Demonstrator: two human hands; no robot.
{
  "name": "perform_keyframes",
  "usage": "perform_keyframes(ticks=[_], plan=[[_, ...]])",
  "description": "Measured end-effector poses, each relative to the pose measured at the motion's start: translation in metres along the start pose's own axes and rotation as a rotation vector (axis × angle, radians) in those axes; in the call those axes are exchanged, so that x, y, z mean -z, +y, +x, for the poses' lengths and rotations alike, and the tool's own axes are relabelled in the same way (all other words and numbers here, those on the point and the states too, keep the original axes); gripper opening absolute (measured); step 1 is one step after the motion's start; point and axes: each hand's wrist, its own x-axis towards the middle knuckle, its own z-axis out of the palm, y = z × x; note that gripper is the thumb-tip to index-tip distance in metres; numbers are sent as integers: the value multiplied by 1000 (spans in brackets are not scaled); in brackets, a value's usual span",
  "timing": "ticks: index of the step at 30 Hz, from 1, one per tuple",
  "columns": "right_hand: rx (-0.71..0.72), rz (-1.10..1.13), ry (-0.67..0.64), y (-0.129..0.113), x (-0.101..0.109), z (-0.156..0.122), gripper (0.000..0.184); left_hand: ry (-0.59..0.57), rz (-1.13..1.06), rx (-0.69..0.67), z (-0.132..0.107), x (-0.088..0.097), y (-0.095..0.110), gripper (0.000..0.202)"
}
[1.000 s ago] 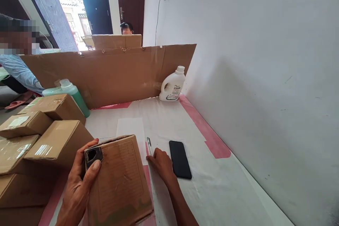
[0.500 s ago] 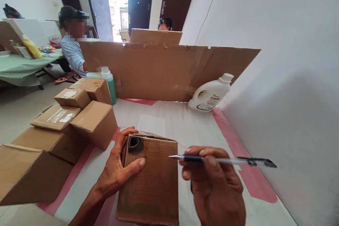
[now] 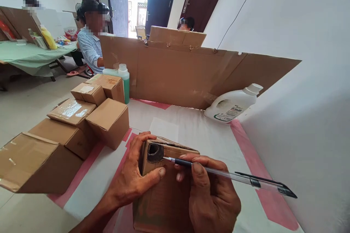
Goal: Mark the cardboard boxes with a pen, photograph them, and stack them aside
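Note:
A brown cardboard box (image 3: 161, 204) stands on the white-covered table right in front of me. Near its upper left corner is a blackened square patch (image 3: 155, 158) around a dark hole. My left hand (image 3: 133, 174) grips the box's left side, thumb on the front face and fingers over the far edge. Between the thumb and fingers of my right hand (image 3: 213, 193) is a pen (image 3: 218, 173) with a clear barrel and black grip. Its tip points left, at the right edge of the black patch; whether it touches I cannot tell.
Several cardboard boxes (image 3: 106, 118) are grouped at the left, with a green bottle (image 3: 126, 85) behind them. A tall cardboard panel (image 3: 175, 76) spans the table's back. A white jug (image 3: 235, 103) leans near the right wall (image 3: 308, 91). A seated person (image 3: 90, 47) is beyond the panel.
My right hand has brought the pen leftward over the box, up to the black patch. My left hand still holds the box. The whole view has shifted somewhat.

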Motion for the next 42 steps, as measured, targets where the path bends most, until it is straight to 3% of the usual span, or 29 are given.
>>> perform_keyframes(ticks=[4,7,8,10,14,17,22,27,34,36,39,42], plan=[[33,42,163,-6,20,26,13,-7,-13,3,-1,2,0,59],[27,-198,294,11,56,64,24,0,-2,29,-3,6,-1,60],[-20,-361,260,25,69,73,26,3,1,39,-3,7,-1,60],[-250,-820,2,61,93,80,28,21,-6,61,-3,9,-1,61],[-485,-1070,-200,139,108,51,24,103,-36,143,-3,8,5,60],[-563,-1204,-247,166,100,22,15,138,-30,188,0,2,11,59],[-592,-1319,-218,153,106,9,20,124,-9,160,3,-10,17,59],[-687,-1450,33,139,147,2,46,134,9,175,1,-12,21,61],[-822,-1287,147,153,182,0,91,123,-1,101,-3,-10,8,61],[-817,-1195,161,155,185,3,83,98,-15,74,-6,-9,4,60],[-758,-1020,147,155,182,-3,53,108,-30,46,-12,-9,3,59],[-686,-784,173,143,170,-21,53,133,-65,42,-19,-10,4,60]])
